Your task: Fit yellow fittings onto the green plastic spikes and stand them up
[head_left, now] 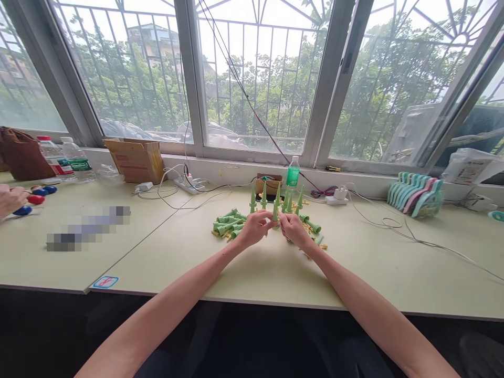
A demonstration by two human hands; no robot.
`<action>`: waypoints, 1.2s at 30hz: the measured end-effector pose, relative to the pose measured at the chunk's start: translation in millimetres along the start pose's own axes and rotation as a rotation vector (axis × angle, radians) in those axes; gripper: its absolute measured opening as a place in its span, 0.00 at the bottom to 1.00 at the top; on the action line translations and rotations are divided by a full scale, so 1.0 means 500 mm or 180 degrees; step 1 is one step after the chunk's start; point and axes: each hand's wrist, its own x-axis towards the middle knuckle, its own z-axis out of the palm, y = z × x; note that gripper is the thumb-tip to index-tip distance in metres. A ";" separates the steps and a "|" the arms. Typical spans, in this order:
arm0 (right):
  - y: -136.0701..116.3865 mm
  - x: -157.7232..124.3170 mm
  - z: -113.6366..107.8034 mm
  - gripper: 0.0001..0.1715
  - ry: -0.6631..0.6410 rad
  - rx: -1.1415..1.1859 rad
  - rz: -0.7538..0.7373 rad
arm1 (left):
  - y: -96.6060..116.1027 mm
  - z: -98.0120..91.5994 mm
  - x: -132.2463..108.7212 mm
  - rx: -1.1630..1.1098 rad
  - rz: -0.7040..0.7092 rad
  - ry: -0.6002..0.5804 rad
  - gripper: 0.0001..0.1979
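Note:
My left hand [256,228] has its fingers closed round the lower part of a green cone-shaped plastic piece [275,210], which points upward. Close beside it, my right hand [293,229] is pinched at the same piece; a hint of yellow shows at its fingertips, too small to make out. Behind the hands stand several upright green cones [264,196] with collars near their bases. To the left lies a heap of loose green cones [228,222] with small yellow pieces mixed in. More green cones [314,226] and yellow bits [323,246] lie right of my right hand.
A green-labelled bottle [293,172] and a small open box [266,185] stand behind the cones. Power strips [190,182] and cables [409,236] lie across the table [169,268]. Pastel hangers [417,195] stand right. At far left, another person's hand [11,201] is near coloured balls [36,199].

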 end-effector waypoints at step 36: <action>-0.008 -0.007 0.007 0.23 0.0036 -0.0898 -0.0666 | -0.012 -0.012 0.002 -0.1620 -0.1076 -0.0730 0.24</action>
